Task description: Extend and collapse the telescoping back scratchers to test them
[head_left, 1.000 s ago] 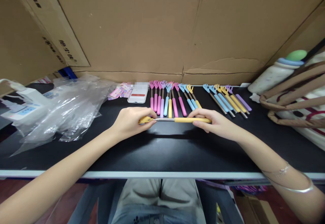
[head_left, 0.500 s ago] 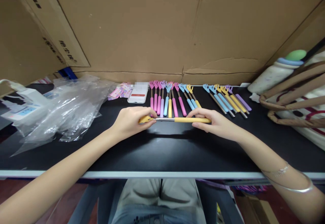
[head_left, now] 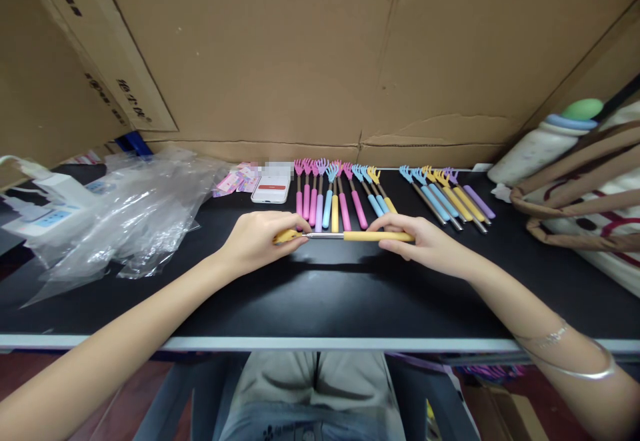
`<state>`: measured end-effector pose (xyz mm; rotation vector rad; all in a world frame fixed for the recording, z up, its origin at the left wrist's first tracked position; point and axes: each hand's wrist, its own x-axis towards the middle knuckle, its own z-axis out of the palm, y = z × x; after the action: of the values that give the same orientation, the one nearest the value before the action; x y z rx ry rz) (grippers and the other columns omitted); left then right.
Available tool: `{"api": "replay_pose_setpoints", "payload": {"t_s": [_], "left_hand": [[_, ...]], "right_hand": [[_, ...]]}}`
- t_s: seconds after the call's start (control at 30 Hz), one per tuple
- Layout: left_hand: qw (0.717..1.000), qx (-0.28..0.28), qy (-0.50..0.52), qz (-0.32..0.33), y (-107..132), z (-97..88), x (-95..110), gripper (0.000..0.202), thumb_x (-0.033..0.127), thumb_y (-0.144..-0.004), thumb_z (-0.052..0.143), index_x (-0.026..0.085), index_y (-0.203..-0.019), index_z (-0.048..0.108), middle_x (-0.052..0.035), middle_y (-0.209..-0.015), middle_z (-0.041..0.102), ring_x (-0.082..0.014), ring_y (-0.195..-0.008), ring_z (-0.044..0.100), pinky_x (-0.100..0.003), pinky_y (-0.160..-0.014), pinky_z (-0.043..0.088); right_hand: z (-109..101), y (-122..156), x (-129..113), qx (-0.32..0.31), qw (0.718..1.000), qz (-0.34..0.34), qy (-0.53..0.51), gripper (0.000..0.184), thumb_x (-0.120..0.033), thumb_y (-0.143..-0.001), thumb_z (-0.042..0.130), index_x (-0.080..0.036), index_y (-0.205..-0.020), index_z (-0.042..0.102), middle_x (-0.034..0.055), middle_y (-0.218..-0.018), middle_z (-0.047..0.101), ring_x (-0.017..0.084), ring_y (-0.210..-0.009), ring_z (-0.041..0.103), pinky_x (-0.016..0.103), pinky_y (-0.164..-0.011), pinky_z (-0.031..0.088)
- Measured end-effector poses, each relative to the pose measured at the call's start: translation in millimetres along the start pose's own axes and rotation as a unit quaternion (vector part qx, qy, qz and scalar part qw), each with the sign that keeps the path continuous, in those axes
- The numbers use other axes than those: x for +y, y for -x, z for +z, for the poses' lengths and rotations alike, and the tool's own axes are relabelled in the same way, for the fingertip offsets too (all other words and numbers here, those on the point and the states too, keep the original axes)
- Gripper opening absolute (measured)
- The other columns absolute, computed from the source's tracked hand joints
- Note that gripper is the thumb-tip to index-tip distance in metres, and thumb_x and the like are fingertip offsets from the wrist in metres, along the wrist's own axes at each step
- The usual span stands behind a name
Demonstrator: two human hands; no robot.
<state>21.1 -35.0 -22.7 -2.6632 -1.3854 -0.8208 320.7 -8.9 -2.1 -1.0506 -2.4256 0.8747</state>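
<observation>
A yellow back scratcher (head_left: 325,235) with a silver metal shaft is held level above the black table, between both hands. Its yellow claw end is pinched by my left hand (head_left: 265,238), which partly hides it. Around the yellow handle close the thumb and fingers of my right hand (head_left: 417,241). Behind them lies a row of back scratchers (head_left: 345,204) in pink, purple, blue and yellow, claws pointing away from me. To the right, blue and yellow scratcher pieces (head_left: 440,201) with metal rods lie slanted, beside a loose purple handle (head_left: 480,201).
Clear plastic bags (head_left: 145,214) pile up on the left by a white power strip (head_left: 55,208). A phone (head_left: 273,184) and pink cards (head_left: 237,180) lie at the back. A bottle (head_left: 545,144) and a cloth bag (head_left: 590,228) stand right. Cardboard (head_left: 300,54) walls the table's back.
Almost nothing differs. Both hands keep their grip on the yellow back scratcher in the same place, with only a very slight shift of the right hand.
</observation>
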Motion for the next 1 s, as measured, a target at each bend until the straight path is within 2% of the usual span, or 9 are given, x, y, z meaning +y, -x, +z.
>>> {"api": "replay_pose_setpoints", "payload": {"t_s": [0.23,1.0], "left_hand": [[1.000,-0.004,0.006,0.002,0.1,0.3,-0.3,0.014,0.033,-0.084,0.055,0.027,-0.092,0.064,0.0088,-0.090,0.071,-0.0082,-0.080,0.065,-0.016,-0.066,0.040],[1.000,-0.012,0.000,0.001,0.8,1.1,-1.2,0.018,0.037,-0.086,0.051,0.028,-0.093,0.064,0.0065,-0.090,0.071,-0.0101,-0.080,0.065,-0.018,-0.065,0.040]], "right_hand": [[0.3,-0.8,0.3,-0.002,1.000,0.000,0.006,0.031,-0.043,-0.087,0.051,-0.019,-0.106,0.057,-0.0028,-0.067,0.052,0.009,-0.054,0.046,0.023,-0.056,0.034],[0.5,-0.4,1.3,-0.001,1.000,-0.005,0.027,0.032,-0.043,-0.087,0.050,-0.019,-0.106,0.057,-0.0022,-0.066,0.054,0.011,-0.056,0.048,0.024,-0.058,0.035]]}}
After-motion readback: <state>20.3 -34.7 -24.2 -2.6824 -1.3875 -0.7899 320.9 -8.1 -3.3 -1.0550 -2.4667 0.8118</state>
